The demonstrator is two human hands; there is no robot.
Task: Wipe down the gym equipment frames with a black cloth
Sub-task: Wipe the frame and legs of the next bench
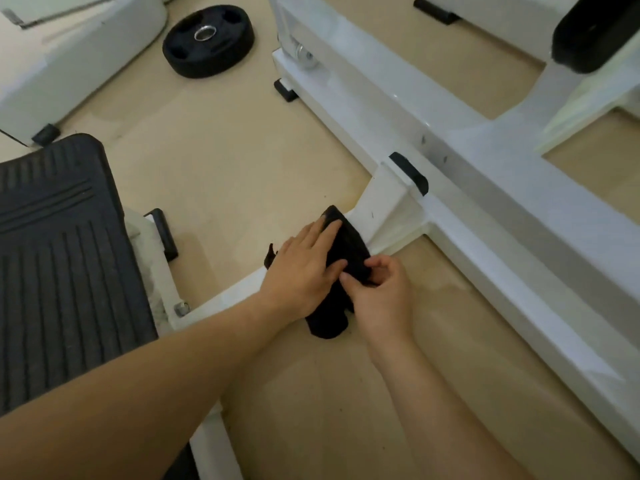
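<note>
Left hand is pressing flat, fingers straight, on the black cloth over the white frame, right hand fingers pinching its edge.

The tan floor carries a white frame across the right. A black weight plate lies upper left.

At centre frame the left hand lies flat, fingers straight, on a black cloth draped over a low white frame bar. The right hand pinches the cloth's near edge. A ribbed black footplate fills the left, and a black weight plate lies on the tan floor at upper left.
</note>
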